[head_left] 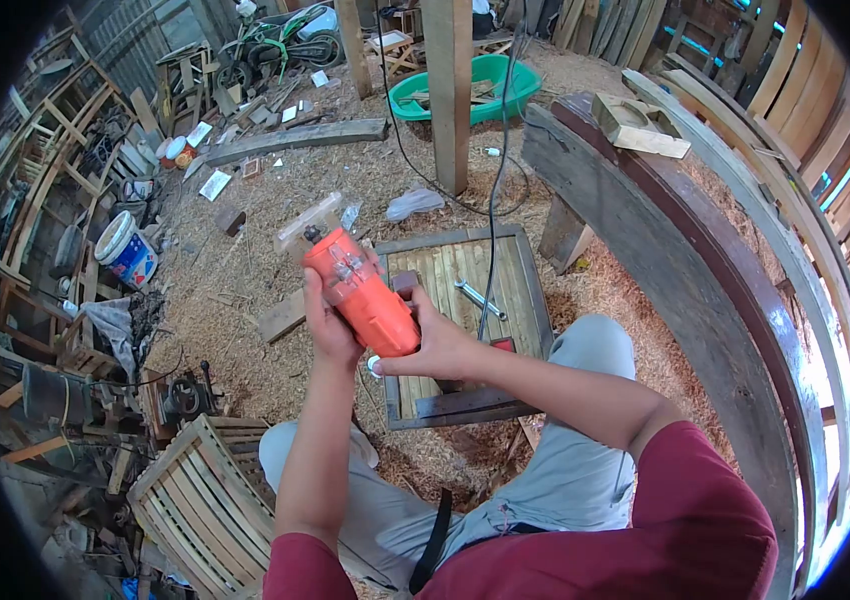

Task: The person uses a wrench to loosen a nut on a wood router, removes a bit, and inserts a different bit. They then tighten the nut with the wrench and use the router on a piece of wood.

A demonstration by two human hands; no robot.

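Observation:
An orange trim router [373, 306] with a clear plastic base lies tilted across both my hands, above a small slatted wooden table [445, 268]. Its clear base points up and left, away from me. My left hand [330, 325] is wrapped round its left side near the base. My right hand [437, 345] grips the lower right end of the body, with the thumb along the bottom. On the slats, just right of the router, lies a metal wrench [481, 299]. A small red item [502, 345] sits near the table's front edge, partly hidden by my right forearm.
A black cable [492, 220] hangs down to the slatted table. Wood shavings cover the ground. A wooden post [450, 110] stands ahead, with a green tub [515, 85] behind it. Long planks [635, 200] run along my right; a slatted wooden piece [207, 505] is at lower left.

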